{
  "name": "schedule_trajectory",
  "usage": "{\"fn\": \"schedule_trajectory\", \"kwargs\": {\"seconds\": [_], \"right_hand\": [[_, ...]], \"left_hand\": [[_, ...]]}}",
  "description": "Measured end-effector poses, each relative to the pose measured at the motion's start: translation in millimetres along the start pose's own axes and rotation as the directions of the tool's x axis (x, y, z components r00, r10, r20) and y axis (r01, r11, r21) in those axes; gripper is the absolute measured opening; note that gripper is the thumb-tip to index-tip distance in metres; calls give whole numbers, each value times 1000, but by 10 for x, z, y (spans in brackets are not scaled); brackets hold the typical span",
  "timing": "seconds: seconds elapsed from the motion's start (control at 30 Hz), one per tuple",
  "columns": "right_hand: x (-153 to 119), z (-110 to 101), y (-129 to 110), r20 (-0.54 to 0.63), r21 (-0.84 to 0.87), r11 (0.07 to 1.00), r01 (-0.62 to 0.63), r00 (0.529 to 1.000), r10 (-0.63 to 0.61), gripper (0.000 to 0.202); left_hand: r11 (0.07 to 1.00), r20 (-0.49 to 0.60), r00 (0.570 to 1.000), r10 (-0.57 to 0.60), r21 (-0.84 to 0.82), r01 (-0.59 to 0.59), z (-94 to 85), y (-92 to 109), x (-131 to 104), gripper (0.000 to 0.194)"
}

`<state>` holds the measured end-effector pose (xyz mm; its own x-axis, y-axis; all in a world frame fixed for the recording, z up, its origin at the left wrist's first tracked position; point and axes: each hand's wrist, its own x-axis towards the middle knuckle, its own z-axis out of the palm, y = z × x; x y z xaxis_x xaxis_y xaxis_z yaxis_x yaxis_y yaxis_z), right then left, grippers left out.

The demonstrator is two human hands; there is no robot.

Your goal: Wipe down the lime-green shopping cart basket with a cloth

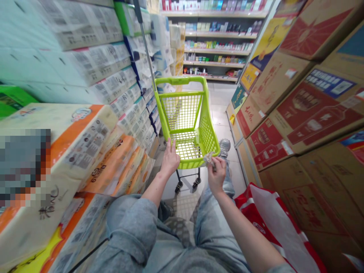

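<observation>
Green shopping cart (187, 121) is standing in the narrow aisle; left hand (170, 158) is resting spread on its rim, right hand (216, 172) is pinching a crumpled paper (209, 157). Steering slowly between the stacked cartons (298, 106) seems wise.

Tiled shop floor (218, 98) under my green cart (187, 125)

The cart's wheels stand on it at frame centre; cardboard boxes (298, 113) are stacked on the right, tissue packs (93, 151) on the left.
</observation>
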<state>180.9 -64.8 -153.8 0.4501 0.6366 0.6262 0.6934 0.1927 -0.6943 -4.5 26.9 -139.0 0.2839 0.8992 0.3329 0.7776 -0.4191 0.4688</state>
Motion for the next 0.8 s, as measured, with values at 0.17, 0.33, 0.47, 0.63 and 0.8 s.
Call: {"fn": "schedule_trajectory", "kwargs": {"seconds": [0.17, 0.33, 0.47, 0.63, 0.8], "right_hand": [[316, -52, 286, 40, -219, 974, 57, 998, -49, 26], [78, 151, 39, 123, -264, 955, 138, 986, -108, 30], [-105, 355, -245, 283, -179, 942, 283, 932, -226, 35], [-21, 323, -180, 449, -73, 896, 439, 816, -363, 39], [268, -135, 280, 401, -176, 898, 404, 862, -309, 34]], "left_hand": [[995, 15, 995, -99, -17, 99, -1, 23, -16, 66], [989, 64, 988, -139, -40, 142, -5, 31, -10, 66], [986, 103, 982, -161, -30, 165, -38, 23, -14, 68], [988, 118, 983, -142, -49, 149, -87, -41, -57, 69], [985, 110, 984, -138, -88, 148, -92, -90, -87, 71]]}}
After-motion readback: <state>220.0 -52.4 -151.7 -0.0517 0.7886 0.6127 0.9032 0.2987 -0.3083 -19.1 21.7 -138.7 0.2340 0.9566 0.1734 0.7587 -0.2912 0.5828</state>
